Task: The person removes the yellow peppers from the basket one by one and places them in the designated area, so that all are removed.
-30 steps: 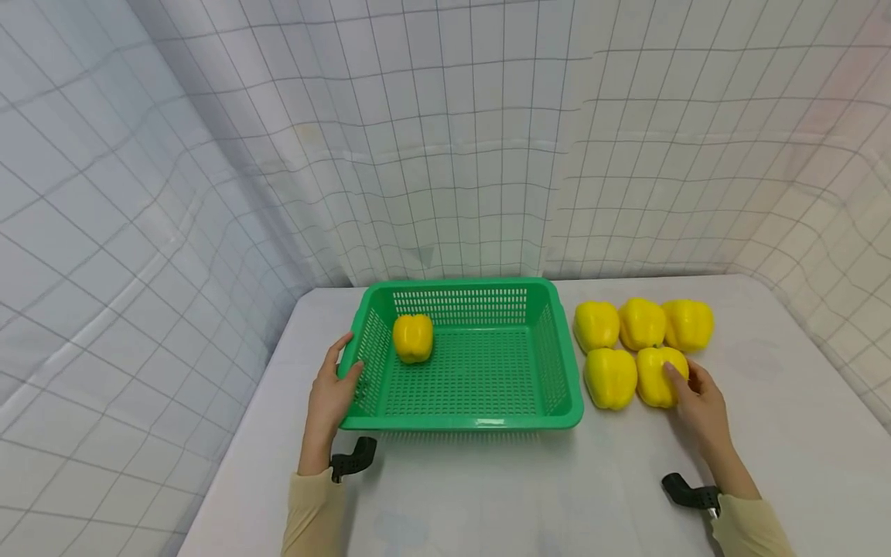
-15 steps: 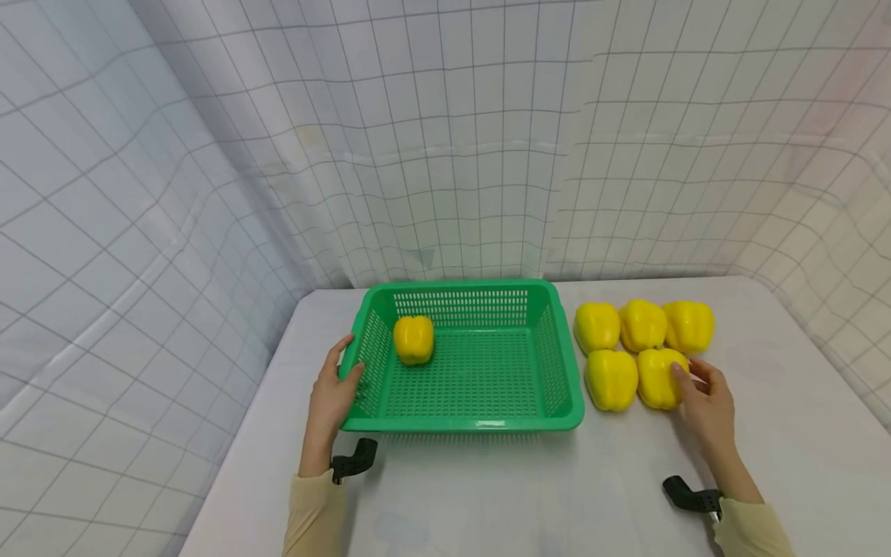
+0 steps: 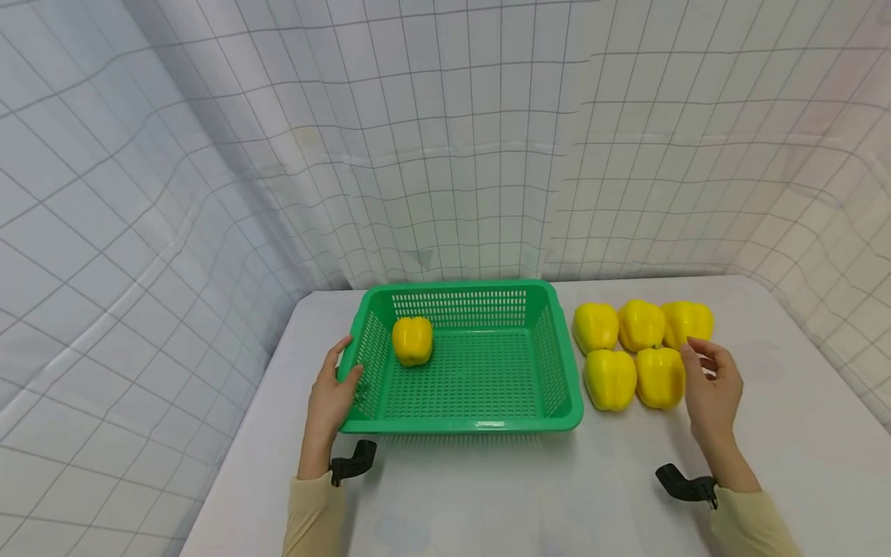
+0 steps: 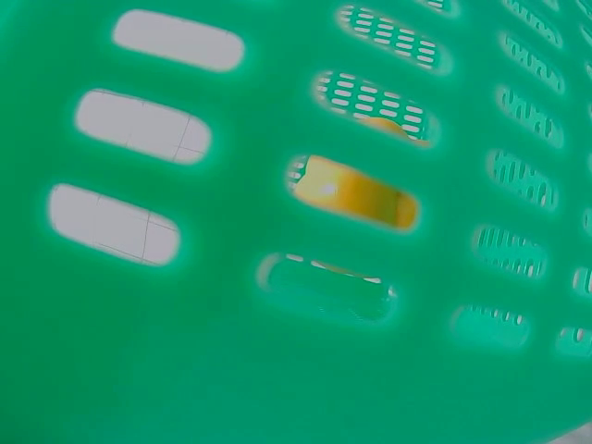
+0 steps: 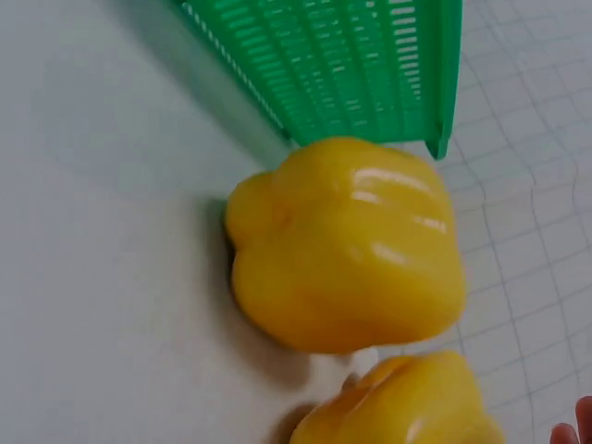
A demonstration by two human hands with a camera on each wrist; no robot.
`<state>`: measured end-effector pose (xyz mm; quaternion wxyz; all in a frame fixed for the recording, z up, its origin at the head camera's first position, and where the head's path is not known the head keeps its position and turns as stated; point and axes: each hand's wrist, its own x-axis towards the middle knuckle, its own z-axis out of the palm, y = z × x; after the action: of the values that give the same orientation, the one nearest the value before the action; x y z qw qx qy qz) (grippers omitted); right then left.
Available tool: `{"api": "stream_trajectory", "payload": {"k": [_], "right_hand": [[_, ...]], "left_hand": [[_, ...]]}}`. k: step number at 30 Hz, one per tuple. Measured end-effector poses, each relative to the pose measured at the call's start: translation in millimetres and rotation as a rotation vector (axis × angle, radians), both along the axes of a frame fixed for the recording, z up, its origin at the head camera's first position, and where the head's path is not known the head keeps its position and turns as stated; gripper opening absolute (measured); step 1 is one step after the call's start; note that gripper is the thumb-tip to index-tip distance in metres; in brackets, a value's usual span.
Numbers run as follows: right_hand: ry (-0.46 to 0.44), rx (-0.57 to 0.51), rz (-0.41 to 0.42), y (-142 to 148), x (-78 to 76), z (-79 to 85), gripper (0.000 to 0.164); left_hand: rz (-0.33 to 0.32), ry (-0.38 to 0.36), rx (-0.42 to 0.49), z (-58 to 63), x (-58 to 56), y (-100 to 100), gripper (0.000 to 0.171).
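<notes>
A green slotted plastic basket point(image 3: 462, 424) stands on the table with one yellow bell pepper point(image 3: 413, 341) in its back left part. My left hand point(image 3: 331, 394) holds the basket's left rim, thumb on the inner side; its wrist view is filled by the basket wall point(image 4: 213, 351), with yellow showing through a slot. Right of the basket, several yellow bell peppers sit in two rows. My right hand point(image 3: 715, 393), fingers loosely bent and holding nothing, is just right of the front right pepper point(image 3: 659, 379) and near the back right pepper point(image 3: 689, 321).
The front left pepper point(image 3: 610, 380) of the group sits close to the basket's right wall. A white gridded curtain point(image 3: 480, 193) hangs behind the table and along both sides. Black camera mounts point(image 3: 353, 461) are strapped at both wrists.
My right hand has let go of the front right pepper and shifted a little right and back. That pepper stays in place; my left hand and the basket have not moved.
</notes>
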<state>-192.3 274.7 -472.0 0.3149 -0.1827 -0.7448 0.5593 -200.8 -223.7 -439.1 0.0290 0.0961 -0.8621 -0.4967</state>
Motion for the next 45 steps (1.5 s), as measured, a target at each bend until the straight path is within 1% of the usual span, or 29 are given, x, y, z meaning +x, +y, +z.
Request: {"api": "stream_trajectory", "payload": {"k": [3, 5, 7, 12, 16, 18, 21, 25, 30, 37, 39, 42, 45], "right_hand": [[0.013, -0.032, 0.064, -10.9, -6.2, 12.1, 0.024], [0.017, -0.047, 0.119, -18.8, -9.8, 20.3, 0.022], [0.02, -0.038, 0.183, -27.3, -13.0, 28.9, 0.022], [0.037, 0.053, 0.358, -49.6, -20.5, 52.3, 0.027], [0.031, 0.137, 0.483, -65.3, -28.3, 67.6, 0.032], [0.031, 0.173, 0.541, -73.3, -32.5, 73.3, 0.032], [0.051, 0.197, 0.624, -86.0, -37.9, 80.9, 0.029], [0.072, 0.217, 0.714, -102.4, -45.6, 86.9, 0.024], [0.064, 0.264, 0.805, -119.2, -56.3, 88.8, 0.022], [-0.011, 0.35, 0.932, -142.3, -69.4, 91.5, 0.023], [-0.021, 0.363, 0.961, -150.4, -72.2, 93.0, 0.024], [-0.025, 0.378, 0.984, -161.9, -76.5, 93.8, 0.026], [-0.052, 0.384, 1.012, -172.6, -80.9, 92.7, 0.027]], "left_hand": [[0.002, 0.001, 0.001, -0.1, 0.0, -0.4, 0.053], [0.004, -0.002, 0.001, -0.4, 0.3, -0.6, 0.053], [0.003, -0.002, 0.002, -0.8, 0.4, -0.5, 0.053], [-0.001, 0.007, 0.005, -1.7, 0.4, -0.5, 0.053], [-0.001, 0.011, 0.002, -1.4, 0.6, -0.4, 0.053], [-0.001, 0.013, 0.005, -1.5, 0.7, -0.3, 0.053], [-0.002, 0.014, 0.01, -1.9, 0.8, 0.1, 0.053], [0.002, 0.016, 0.004, -2.6, 0.6, 1.3, 0.052], [0.011, 0.025, -0.008, -4.0, -0.6, 2.1, 0.052], [0.015, 0.038, -0.018, -4.2, -2.2, 1.0, 0.052], [0.017, 0.038, -0.018, -4.3, -2.4, 0.6, 0.052], [0.019, 0.037, -0.016, -4.6, -2.5, 0.5, 0.051], [0.022, 0.033, -0.021, -5.4, -2.2, 0.7, 0.051]]}}
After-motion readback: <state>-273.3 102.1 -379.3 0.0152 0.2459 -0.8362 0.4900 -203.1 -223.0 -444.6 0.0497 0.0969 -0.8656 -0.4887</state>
